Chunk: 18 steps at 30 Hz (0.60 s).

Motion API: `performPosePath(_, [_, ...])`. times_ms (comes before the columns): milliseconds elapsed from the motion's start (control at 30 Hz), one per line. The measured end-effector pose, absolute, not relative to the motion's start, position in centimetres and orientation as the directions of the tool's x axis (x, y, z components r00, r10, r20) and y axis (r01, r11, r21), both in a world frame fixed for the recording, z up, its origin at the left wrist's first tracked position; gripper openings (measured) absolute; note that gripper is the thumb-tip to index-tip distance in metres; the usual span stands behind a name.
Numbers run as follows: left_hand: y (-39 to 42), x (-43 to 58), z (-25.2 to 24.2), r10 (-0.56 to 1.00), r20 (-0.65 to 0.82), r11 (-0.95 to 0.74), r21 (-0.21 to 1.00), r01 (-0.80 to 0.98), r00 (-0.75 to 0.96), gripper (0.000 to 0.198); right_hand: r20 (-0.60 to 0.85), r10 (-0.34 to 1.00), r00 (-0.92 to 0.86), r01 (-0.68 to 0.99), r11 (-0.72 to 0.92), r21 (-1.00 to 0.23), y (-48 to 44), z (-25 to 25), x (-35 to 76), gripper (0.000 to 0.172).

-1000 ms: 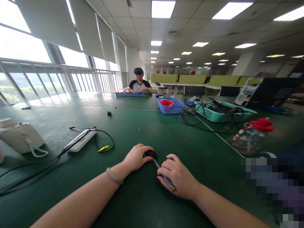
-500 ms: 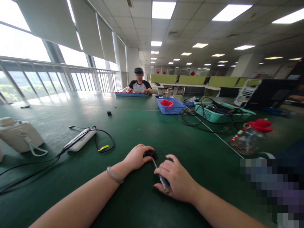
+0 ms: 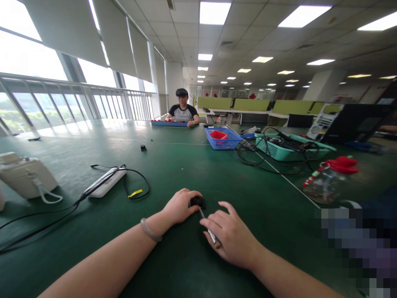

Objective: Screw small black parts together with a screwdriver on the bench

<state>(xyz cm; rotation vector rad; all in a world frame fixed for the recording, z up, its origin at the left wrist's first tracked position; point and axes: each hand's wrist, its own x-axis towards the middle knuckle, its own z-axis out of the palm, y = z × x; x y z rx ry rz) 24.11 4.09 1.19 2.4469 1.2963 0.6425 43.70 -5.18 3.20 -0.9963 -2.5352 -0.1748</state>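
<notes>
My left hand [image 3: 181, 205], with a grey bangle on the wrist, grips a small black object [image 3: 198, 201] on the green table. Its kind I cannot make out, and the fingers cover part of it. In my right hand [image 3: 231, 231] is a screwdriver [image 3: 213, 236] with a thin metal shaft, held between thumb and fingers. The shaft slants up and to the left, and its tip meets the near side of the black object. Most of the handle's right side is hidden by the palm.
Left lie a white power bank [image 3: 107, 182] with black cables and a beige case [image 3: 26, 176]. Farther off are a black piece [image 3: 143, 147], a blue basket [image 3: 225, 143] and a green basket [image 3: 276, 152]. A red-lidded jar [image 3: 327, 186] stands right. Another person [image 3: 182, 111] sits opposite.
The screwdriver has turned slightly in my right hand, whose thumb and fingers have drawn closer together. My left hand stays on the black object.
</notes>
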Motion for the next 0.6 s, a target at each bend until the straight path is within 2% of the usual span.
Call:
performPosePath(267, [4.1,24.1,1.2,0.846,0.234,-0.530,0.464,0.710,0.479,0.043,0.562,0.549,-0.619,0.669,0.743,0.011,-5.1,3.1,43.9,0.017])
performPosePath(433, [4.2,24.1,1.1,0.846,0.241,-0.529,0.490,0.692,0.476,0.042,0.524,0.496,-0.692,0.582,0.814,-0.002,-4.9,2.3,44.1,0.025])
performPosePath(600, [4.3,24.0,0.9,0.850,0.263,-0.525,0.505,0.685,0.457,0.041,0.515,0.482,-0.709,0.550,0.835,-0.025,-4.8,1.8,44.2,0.025])
